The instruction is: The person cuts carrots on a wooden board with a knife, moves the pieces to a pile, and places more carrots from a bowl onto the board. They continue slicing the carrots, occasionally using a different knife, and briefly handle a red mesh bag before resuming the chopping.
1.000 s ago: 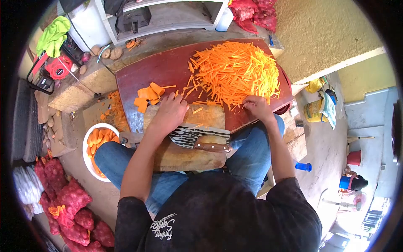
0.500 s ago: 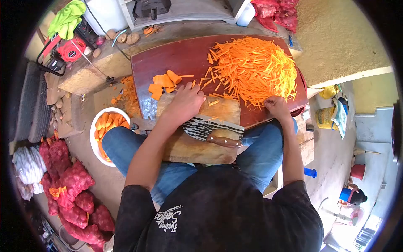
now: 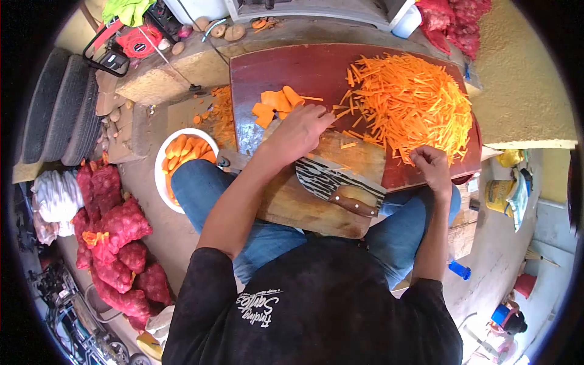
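The left hand (image 3: 304, 129), fingers bent, hovers over the worn wooden board (image 3: 304, 208) near flat orange carrot slices (image 3: 277, 99). The right hand (image 3: 431, 165), fingers curled, is at the near edge of the heaped thin orange carrot strips (image 3: 413, 103) on the dark-red table (image 3: 267, 73); whether either grips anything, I cannot tell. A stripe-bladed, brown-handled cleaver (image 3: 331, 181) lies across the board.

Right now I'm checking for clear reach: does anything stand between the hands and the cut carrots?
Nothing visible does. The right hand is at the near edge of the carrot strips, and the left hand is beside the carrot pieces; the cleaver lies nearer the body.
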Action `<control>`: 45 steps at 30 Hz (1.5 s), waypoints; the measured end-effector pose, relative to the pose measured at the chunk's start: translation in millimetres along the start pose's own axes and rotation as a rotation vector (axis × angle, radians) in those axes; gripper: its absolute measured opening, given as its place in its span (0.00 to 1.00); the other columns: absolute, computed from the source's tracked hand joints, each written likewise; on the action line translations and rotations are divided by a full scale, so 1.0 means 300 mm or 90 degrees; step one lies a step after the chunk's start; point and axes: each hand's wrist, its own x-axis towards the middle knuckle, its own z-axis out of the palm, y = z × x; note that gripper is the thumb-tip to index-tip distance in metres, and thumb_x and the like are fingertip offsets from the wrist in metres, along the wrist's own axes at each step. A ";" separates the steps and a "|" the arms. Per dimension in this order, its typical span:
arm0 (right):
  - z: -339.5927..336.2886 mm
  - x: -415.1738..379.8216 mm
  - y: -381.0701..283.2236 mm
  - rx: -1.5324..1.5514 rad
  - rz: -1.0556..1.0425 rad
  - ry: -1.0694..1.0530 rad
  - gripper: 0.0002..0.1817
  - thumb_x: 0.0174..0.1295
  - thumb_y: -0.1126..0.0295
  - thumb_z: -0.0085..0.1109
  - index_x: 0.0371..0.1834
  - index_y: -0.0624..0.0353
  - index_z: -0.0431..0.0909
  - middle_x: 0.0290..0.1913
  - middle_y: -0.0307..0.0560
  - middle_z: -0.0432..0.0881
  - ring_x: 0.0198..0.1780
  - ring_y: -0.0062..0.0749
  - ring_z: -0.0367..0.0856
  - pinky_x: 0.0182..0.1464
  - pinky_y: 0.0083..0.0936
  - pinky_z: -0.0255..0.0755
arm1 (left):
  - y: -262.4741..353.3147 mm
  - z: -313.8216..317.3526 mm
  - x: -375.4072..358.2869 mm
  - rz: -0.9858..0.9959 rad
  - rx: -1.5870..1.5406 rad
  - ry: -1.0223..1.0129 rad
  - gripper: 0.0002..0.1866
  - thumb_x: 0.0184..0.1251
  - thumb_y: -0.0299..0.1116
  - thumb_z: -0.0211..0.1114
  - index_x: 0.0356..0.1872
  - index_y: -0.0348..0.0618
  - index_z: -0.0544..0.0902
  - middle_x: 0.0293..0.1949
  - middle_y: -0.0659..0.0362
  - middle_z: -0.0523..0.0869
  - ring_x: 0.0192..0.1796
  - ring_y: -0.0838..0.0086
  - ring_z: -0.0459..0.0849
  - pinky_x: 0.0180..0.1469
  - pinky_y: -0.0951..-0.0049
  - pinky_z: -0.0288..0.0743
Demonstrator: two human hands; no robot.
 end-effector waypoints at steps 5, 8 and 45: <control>0.163 0.006 -0.181 0.097 -0.100 -0.033 0.08 0.77 0.72 0.70 0.47 0.69 0.91 0.31 0.35 0.88 0.31 0.14 0.80 0.34 0.21 0.73 | -0.043 -0.024 0.021 -0.003 -0.014 0.084 0.20 0.56 0.15 0.66 0.52 0.32 0.87 0.49 0.44 0.89 0.51 0.44 0.88 0.56 0.49 0.84; 0.150 -0.007 -0.150 0.142 -0.088 -0.053 0.08 0.77 0.73 0.70 0.49 0.68 0.92 0.33 0.35 0.89 0.34 0.13 0.82 0.36 0.19 0.75 | -0.036 -0.051 0.018 -0.041 -0.014 0.059 0.19 0.58 0.14 0.66 0.52 0.33 0.88 0.48 0.45 0.89 0.51 0.44 0.89 0.53 0.50 0.85; 0.191 -0.133 -0.435 -0.035 -0.264 -0.043 0.28 0.77 0.71 0.66 0.78 0.66 0.75 0.63 0.70 0.87 0.64 0.62 0.88 0.67 0.45 0.81 | 0.222 -0.090 -0.300 -0.144 -0.060 -0.054 0.13 0.62 0.20 0.76 0.47 0.38 0.86 0.44 0.47 0.82 0.47 0.46 0.86 0.49 0.52 0.82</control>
